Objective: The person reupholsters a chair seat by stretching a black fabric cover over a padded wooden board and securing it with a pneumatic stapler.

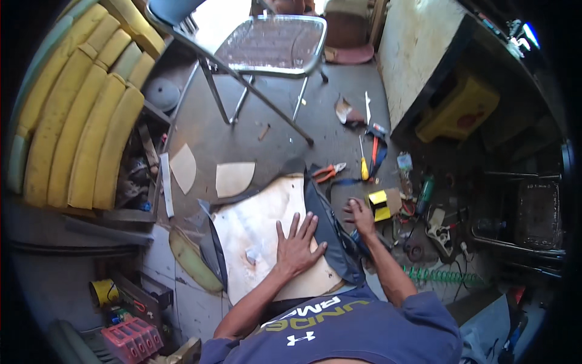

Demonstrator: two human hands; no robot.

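Observation:
A pale seat panel (248,221) lies in front of me, with dark upholstery fabric (322,209) around its edges. My left hand (299,247) rests flat on the panel's right half, fingers spread, holding nothing. Just past the fabric's right side is my right hand (361,219), its fingers curled together; whatever may be in them is too small to make out. A small open yellow box (380,205) sits right beside that hand. Beyond the panel lie orange-handled pliers (327,174) and a screwdriver with a yellow handle (364,168).
A metal-framed folding chair (273,45) stands ahead. Yellow foam pads (79,133) are stacked at the left. Cut pale pieces (235,179) lie on the floor. Tools, a green bottle (425,189) and a green coiled hose (433,275) clutter the right side, near a cabinet (418,60).

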